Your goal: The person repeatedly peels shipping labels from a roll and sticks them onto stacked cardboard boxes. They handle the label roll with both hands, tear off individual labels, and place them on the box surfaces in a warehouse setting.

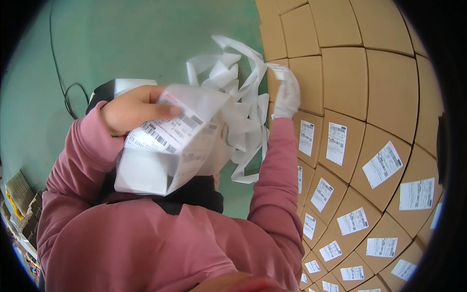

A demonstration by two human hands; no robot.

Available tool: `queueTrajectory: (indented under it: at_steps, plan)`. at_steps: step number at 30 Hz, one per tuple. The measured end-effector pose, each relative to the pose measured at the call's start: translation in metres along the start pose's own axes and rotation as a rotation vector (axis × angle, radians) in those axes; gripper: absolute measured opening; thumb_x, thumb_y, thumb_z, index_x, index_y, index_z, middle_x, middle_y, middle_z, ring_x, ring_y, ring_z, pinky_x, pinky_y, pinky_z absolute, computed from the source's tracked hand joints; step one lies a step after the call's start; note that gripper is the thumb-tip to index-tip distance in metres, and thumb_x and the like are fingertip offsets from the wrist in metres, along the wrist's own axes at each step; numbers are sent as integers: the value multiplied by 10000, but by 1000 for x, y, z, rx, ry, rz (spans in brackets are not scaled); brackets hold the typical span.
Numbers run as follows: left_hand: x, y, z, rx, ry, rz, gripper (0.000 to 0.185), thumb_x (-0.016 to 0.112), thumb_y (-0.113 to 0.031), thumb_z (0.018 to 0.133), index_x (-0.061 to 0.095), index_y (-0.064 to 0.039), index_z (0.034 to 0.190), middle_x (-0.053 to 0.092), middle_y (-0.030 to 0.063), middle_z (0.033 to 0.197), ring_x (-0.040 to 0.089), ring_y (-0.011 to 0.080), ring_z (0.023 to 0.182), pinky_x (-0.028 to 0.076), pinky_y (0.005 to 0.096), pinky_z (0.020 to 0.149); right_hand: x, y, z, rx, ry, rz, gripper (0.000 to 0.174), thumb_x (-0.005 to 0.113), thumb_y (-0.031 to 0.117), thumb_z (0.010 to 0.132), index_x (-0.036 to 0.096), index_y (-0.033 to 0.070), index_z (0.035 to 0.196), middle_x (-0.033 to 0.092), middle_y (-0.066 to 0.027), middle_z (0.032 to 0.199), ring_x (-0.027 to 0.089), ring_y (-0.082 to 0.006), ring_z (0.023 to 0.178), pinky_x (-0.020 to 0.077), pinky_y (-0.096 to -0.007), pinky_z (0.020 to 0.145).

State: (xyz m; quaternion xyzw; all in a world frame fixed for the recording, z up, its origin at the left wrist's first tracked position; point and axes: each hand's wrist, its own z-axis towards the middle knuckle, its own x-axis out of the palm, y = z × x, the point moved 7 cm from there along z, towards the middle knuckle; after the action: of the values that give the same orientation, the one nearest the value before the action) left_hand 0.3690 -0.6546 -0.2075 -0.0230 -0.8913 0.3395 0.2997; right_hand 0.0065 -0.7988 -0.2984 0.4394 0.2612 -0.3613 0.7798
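Observation:
My bare left hand (131,111) grips a folded strip of shipping labels (164,137), its thumb lying on the printed face. The labels bear writing and barcodes. From that strip a long ribbon of translucent backing paper (242,111) trails down in loose loops. My right hand (288,91) wears a white glove and is at the side of a cardboard box (305,78). Its fingertips bend towards the upper end of the ribbon. Blur hides whether they pinch anything. Just below the gloved hand, part of a labelled box (310,118) shows.
Cardboard boxes (341,82) form a stacked wall along my right. Many lower ones carry white labels (335,142); the upper ones show bare faces. Green floor (146,36) lies ahead, with a dark cable (58,69) at left. Cartons and other items (27,215) stand at the far left.

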Motion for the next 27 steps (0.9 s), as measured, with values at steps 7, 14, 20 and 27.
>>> queueTrajectory:
  at_steps: [7, 14, 20, 27]
  plan:
    - [-6, -1, 10, -42, 7, -63, 345, 624, -122, 985, 590, 54, 1280, 714, 80, 1094, 682, 109, 917, 561, 262, 804, 68, -60, -44, -352, 380, -707, 241, 593, 162, 851, 639, 116, 1083, 560, -42, 1103, 577, -239, 1013, 489, -409, 858]
    - [-5, 1, 15, -45, -3, -41, 331, 616, -110, 992, 592, 45, 1282, 715, 79, 1095, 683, 107, 913, 563, 256, 800, 88, -106, -64, -253, 671, -1131, 221, 583, 216, 888, 664, 123, 1071, 563, -15, 1022, 604, -197, 895, 504, -373, 738]
    - [-6, 2, 14, -43, 15, -36, 333, 620, -110, 992, 588, 44, 1286, 716, 79, 1095, 684, 109, 915, 563, 257, 801, 89, -120, -61, -1, 706, -1000, 179, 549, 203, 933, 681, 112, 1013, 584, -66, 1080, 674, -266, 867, 556, -442, 697]
    - [-3, 2, 12, -45, 30, -31, 325, 623, -124, 995, 593, 43, 1272, 718, 78, 1092, 685, 108, 917, 563, 257, 802, 83, -123, -85, 555, 1192, -823, 413, 494, 314, 944, 682, 63, 1213, 686, -206, 1211, 657, -400, 1133, 535, -512, 913]
